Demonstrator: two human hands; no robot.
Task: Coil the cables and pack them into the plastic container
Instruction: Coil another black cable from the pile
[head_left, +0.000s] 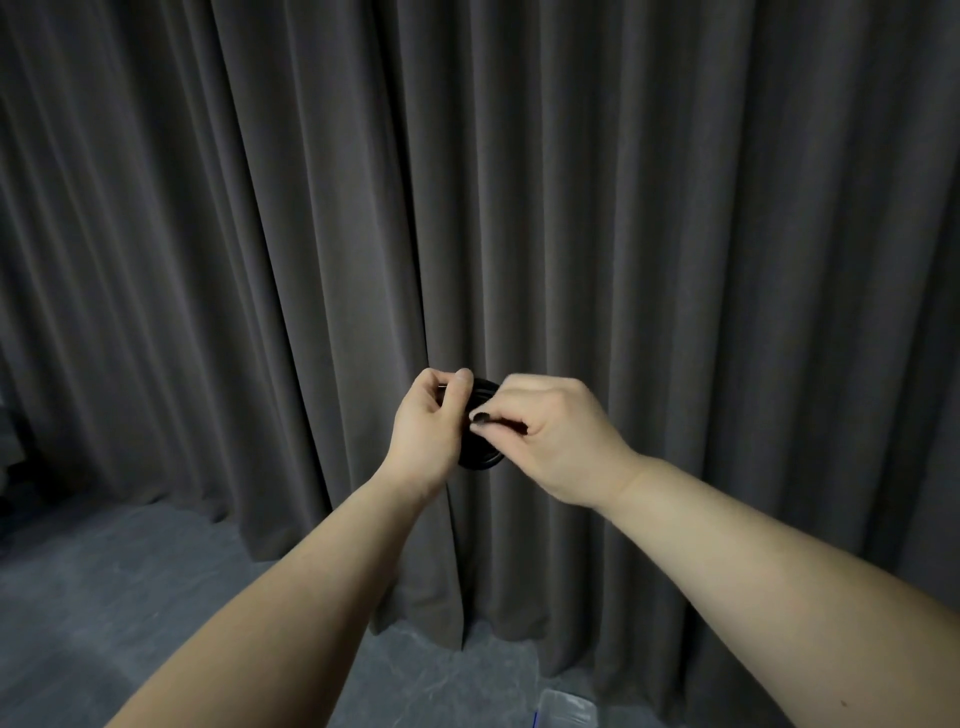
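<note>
Grey floor under a curtain

The floor (156, 597) carries a clear plastic container (566, 709), near right, partly cut off.

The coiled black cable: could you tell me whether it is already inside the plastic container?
No, both hands hold the coiled black cable up before the curtain.

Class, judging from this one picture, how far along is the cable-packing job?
Done: a black cable already looks wound into a coil. In hand: the left hand grips the coil while the right hand pinches it. Left: packing it; only a corner of the clear plastic container shows on the floor, contents unseen.
</note>
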